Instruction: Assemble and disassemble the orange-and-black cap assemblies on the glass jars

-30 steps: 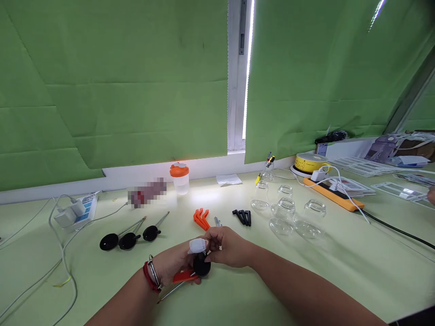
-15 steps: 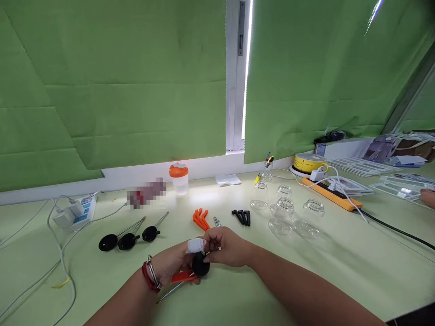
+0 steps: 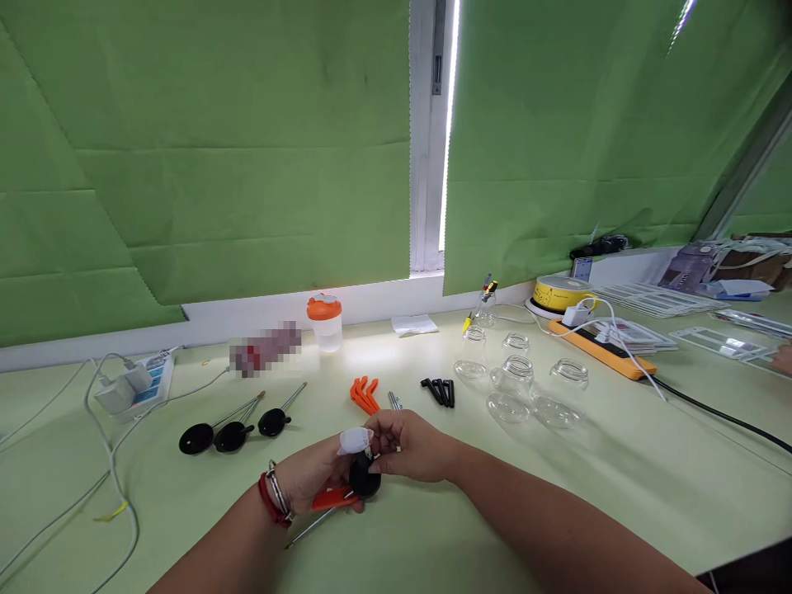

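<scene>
My left hand point(image 3: 322, 474) is closed around a black round lid point(image 3: 364, 478) with a thin metal rod point(image 3: 313, 528) pointing down to the left. An orange handle-like piece point(image 3: 334, 498) is in the same hand, beside the rod. The left thumb has a white wrap point(image 3: 355, 440). My right hand point(image 3: 408, 445) pinches at the lid's upper edge, where a small metallic bit shows; its curled fingers partly hide that spot. Just beyond the hands lie bent orange pieces point(image 3: 364, 394), small metal parts point(image 3: 394, 401) and several bent black pieces point(image 3: 439, 392).
Black lids with rods point(image 3: 232, 437) lie at left, near a white power strip point(image 3: 152, 388) and cables. An orange-topped cup point(image 3: 325, 322) stands at the back. Several glass jars point(image 3: 516, 388) and an orange power strip point(image 3: 603, 351) are at right. Another person's hand point(image 3: 783, 358) shows at the right edge.
Both hands stay almost in place, still around the lid. The whole view has shifted very slightly.
</scene>
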`<state>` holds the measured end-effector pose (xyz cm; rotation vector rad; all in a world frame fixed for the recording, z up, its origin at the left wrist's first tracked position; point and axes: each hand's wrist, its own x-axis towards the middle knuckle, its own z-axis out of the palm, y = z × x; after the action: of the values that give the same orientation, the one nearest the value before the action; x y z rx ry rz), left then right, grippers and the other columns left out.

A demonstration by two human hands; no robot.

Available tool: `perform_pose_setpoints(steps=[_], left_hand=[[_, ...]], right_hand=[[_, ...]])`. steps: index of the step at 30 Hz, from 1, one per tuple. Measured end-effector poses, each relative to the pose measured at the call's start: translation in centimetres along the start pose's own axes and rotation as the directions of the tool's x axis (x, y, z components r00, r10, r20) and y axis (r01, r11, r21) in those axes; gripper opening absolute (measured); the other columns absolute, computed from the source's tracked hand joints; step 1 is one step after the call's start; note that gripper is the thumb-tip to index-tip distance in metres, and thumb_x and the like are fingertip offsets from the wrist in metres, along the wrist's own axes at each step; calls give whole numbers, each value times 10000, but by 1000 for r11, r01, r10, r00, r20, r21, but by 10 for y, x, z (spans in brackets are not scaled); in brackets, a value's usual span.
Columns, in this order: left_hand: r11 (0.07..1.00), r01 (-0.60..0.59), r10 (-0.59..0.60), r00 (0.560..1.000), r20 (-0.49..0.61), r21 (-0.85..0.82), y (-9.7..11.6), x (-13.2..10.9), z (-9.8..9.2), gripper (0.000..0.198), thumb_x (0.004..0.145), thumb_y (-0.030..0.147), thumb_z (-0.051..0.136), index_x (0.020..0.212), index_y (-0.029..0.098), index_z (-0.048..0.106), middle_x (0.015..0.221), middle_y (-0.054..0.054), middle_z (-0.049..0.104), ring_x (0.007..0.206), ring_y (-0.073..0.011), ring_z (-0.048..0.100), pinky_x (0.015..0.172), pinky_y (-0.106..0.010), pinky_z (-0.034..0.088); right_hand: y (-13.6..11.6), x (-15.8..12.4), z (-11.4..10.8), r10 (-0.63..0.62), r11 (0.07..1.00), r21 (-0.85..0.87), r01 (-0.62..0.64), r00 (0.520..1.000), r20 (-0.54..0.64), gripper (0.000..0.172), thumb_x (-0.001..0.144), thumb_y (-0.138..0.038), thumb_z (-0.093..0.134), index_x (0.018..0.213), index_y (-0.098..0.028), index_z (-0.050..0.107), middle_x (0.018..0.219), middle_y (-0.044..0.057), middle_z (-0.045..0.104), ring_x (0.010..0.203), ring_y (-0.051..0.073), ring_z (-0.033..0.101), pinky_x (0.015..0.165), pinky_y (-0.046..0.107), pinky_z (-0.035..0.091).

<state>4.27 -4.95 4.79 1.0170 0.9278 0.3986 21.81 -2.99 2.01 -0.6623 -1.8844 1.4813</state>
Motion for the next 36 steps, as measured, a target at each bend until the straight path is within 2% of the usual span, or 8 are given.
perform_pose_setpoints(steps=[9,20,23,27,31,36], left_hand=[[1000,-10,10,1000,27,5,2,-3,2,383,642,526,579,733,154,578,660,-21,527,604,-145,481,576,-282,420],[1000,-13,13,1000,27,7,1,-3,0,414,643,546,566,784,158,589,687,-43,567,616,-153,497,593,-287,424],[1000,-9,9,999,34,4,1,-3,1,416,642,557,561,748,156,583,686,-46,567,614,-152,498,597,-288,430],[1000,-13,12,1000,12,21,2,-4,2,425,629,563,573,737,152,577,681,-43,566,590,-142,495,558,-266,420],[1000,5,-5,1000,17,25,2,-5,2,479,637,610,548,750,146,589,691,-51,573,600,-143,503,577,-267,429],[1000,-8,7,1000,25,28,0,-3,-1,491,639,615,539,775,146,592,698,-54,561,607,-152,501,579,-279,422]], right_hand=[[3,0,0,1,1000,29,-2,1000,10,257,617,-238,726,740,-162,512,692,-45,473,599,72,402,567,217,351],[3,0,-1,-20,1000,-13,20,1000,10,213,636,-177,703,739,-164,517,695,-48,461,592,65,391,558,209,346],[3,0,-1,-30,999,-16,30,999,11,215,638,-174,701,758,-164,523,686,-49,465,592,67,397,560,210,352],[4,1,0,-15,1000,17,15,1000,5,237,631,-217,718,716,-158,505,671,-48,468,597,71,414,567,216,369],[4,1,1,-11,999,46,10,1000,8,241,632,-231,719,779,-160,542,675,-46,479,613,78,428,580,220,378],[5,1,2,29,996,82,-30,999,17,274,608,-267,741,767,-159,546,674,-41,492,618,84,444,595,232,391]])
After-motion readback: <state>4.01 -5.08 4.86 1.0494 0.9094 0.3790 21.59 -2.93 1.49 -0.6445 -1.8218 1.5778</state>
